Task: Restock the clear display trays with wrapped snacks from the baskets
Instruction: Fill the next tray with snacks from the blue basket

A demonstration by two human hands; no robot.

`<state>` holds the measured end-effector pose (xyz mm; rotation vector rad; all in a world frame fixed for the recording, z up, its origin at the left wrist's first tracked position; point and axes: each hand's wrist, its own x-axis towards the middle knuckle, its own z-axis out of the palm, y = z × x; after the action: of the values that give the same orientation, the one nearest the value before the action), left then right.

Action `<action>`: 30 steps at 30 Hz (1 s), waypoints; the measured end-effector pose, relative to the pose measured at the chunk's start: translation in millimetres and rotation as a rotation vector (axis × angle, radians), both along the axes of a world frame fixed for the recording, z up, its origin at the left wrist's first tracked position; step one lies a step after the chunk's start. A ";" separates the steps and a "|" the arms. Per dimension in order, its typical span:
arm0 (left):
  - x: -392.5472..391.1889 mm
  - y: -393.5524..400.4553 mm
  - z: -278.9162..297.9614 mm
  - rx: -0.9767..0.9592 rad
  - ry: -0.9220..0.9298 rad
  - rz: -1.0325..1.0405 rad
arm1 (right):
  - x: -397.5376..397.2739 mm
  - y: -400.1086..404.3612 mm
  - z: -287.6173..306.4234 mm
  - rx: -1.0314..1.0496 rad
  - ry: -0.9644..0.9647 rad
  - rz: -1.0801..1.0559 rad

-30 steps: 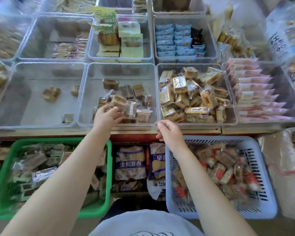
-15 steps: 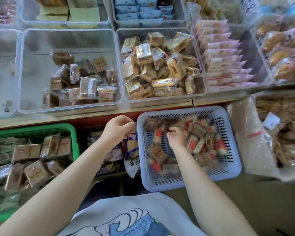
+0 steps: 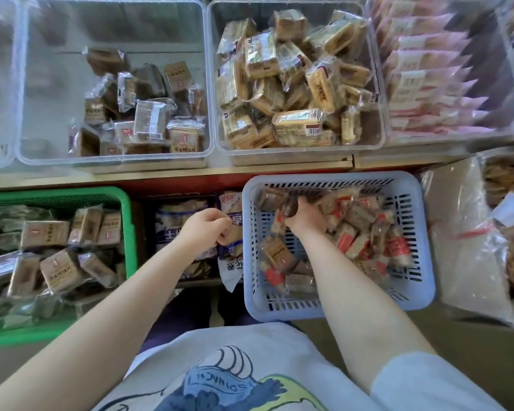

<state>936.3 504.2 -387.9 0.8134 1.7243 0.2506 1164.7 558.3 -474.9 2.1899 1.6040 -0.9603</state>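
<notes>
Hands at the two baskets below the clear trays

Green basket far left; left hand loosely curled, holding nothing, over bagged snacks; right hand clutches wrapped snacks inside the blue basket. Two trays: brown-packet tray, fuller tan-packet tray.

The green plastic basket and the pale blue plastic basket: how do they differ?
The green plastic basket holds brown-wrapped snacks; the pale blue plastic basket holds snacks with red on their wrappers. The right hand grips snacks inside the blue one; no hand is in the green one. Both sit below the clear trays.
</notes>
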 end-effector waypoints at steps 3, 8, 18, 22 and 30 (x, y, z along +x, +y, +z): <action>1.2 -1.0 3.9 -0.014 -0.036 0.024 | 5.5 0.0 20.3 -0.050 0.278 -0.078; -0.2 4.3 18.7 -0.040 -0.291 0.041 | -6.9 -25.3 76.1 -0.159 1.024 -0.448; -66.7 26.5 77.6 0.248 -0.709 0.554 | -102.2 26.9 165.8 0.237 1.070 -0.200; -106.7 54.7 90.5 0.504 -0.194 0.553 | -146.1 56.5 150.2 0.745 0.476 0.278; -111.1 134.5 53.8 0.593 0.304 -0.029 | -166.1 62.7 120.7 0.557 0.083 0.603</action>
<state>825.2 638.7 -334.1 1.3611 1.9446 0.6664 998.6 621.0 -354.2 1.7418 2.5974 -0.4592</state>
